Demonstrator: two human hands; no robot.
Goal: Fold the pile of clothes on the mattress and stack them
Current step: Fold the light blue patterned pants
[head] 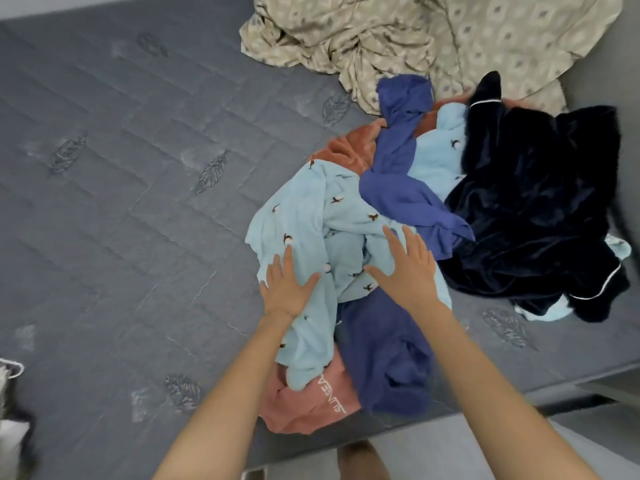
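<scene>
Hands number two: left hand [289, 289], right hand [408, 268], over light-blue garment [311, 209].

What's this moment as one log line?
clothes pile: unfolded on mattress | left hand: open over light blue garment | right hand: open over same garment

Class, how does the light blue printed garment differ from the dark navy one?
The light blue garment is pale with small dark motifs; the navy garment is plain, edged with white piping. The left hand and right hand spread over the light blue garment; the navy garment lies untouched. Both are crumpled.
</scene>
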